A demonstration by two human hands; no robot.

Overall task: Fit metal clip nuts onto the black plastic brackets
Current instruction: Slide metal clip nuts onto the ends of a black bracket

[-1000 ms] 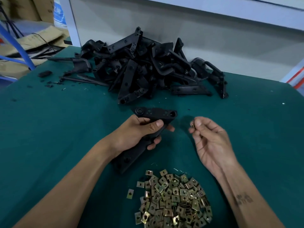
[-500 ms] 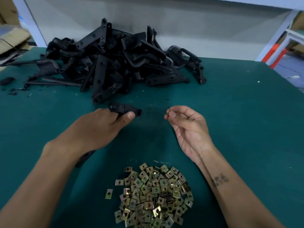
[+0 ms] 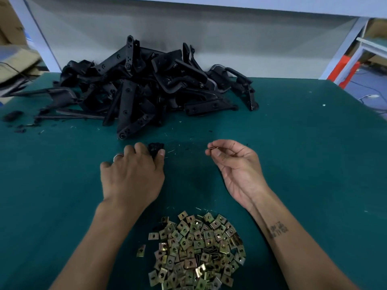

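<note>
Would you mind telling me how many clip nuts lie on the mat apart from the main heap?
1 lone clip nut, just left of the heap of clip nuts. The right hand pinches another, off the mat. Others may hide under the forearms.

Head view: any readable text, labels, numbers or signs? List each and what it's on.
None can be read.
Right forearm: dark tattoo marks, too blurred to read.
Cardboard box at far left: bluish patch, possibly a label, illegible.
Clip nuts, black brackets, green table mat: no visible markings.
</note>
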